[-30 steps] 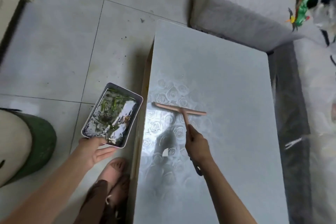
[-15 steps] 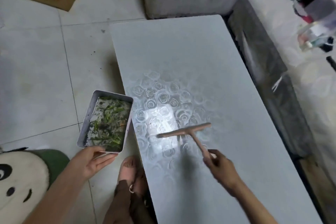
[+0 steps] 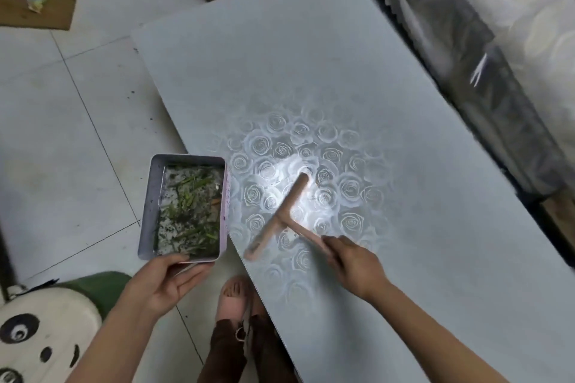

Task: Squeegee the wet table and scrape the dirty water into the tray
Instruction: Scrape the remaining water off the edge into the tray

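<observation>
At table (image 3: 342, 56) left edge: tray (image 3: 149, 202), near rim gripped by left hand (image 3: 161, 281)
Squeegee (image 3: 281, 221): on table, just right of tray; blade axis ran near-left to far-right
Right hand (image 3: 354, 261): gripped handle, lay right of blade

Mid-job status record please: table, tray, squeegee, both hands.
table: rose-patterned top, bright glare mid-surface
tray: close beside table's left edge, contact unclear; holds dirty water and green scraps
squeegee: pink, T-shaped, blade on table, slanted, facing tray
left hand: holds tray by its near end
right hand: grips squeegee handle
</observation>
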